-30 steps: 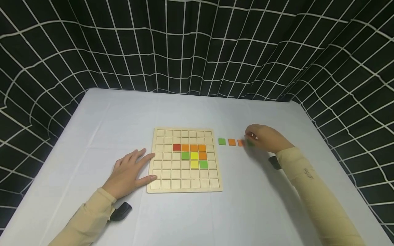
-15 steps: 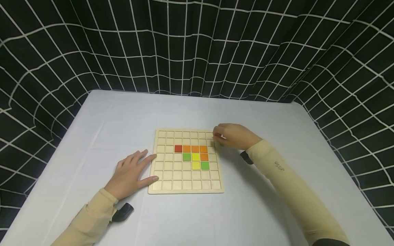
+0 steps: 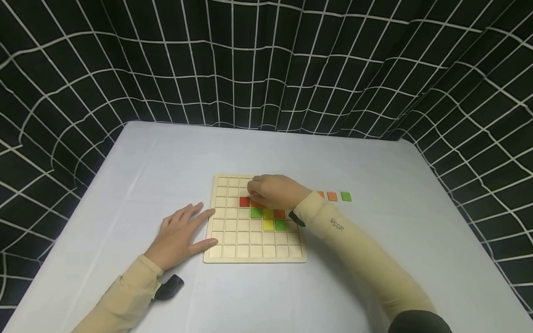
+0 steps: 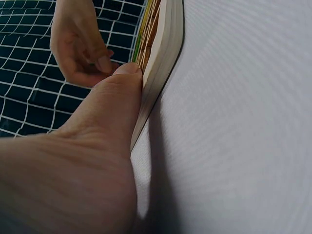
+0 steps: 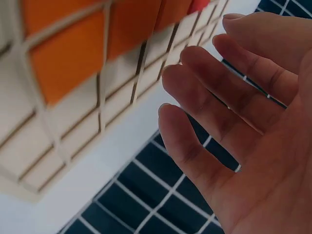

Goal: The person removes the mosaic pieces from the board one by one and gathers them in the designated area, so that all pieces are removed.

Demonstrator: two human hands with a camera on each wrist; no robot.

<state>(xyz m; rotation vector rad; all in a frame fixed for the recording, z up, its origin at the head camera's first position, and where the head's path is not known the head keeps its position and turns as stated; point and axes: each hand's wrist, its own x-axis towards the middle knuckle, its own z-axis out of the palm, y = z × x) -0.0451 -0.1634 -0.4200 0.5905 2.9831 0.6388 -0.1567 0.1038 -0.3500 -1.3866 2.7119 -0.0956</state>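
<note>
My left hand [image 3: 176, 236] lies spread beside the wooden grid board [image 3: 229, 252], its index finger and thumb resting on the left rim. Over the board's upper middle, my right hand [image 3: 275, 190] pinches a small red tile [image 4: 111, 52]; only a sliver of it shows at the fingertips in the left wrist view. Beneath this hand the orange tiles are partly covered, while a red tile [image 3: 244, 201] sits in the board just left of them. Green tile [image 3: 256, 212] and yellow tile [image 3: 268, 225] squares fill cells below. In the right wrist view the board's orange tile [image 5: 66, 63] appears close by.
Right of the board, a row of loose tiles lies on the white table [image 3: 250, 296]: an orange tile [image 3: 332, 196], a green tile [image 3: 346, 197] and another orange one partly behind the right sleeve. A black grid-patterned curtain [image 3: 266, 60] surrounds the table's back and sides.
My right hand has travelled left from the loose tiles to above the board, carrying the red tile. The left hand keeps its place on the rim.
</note>
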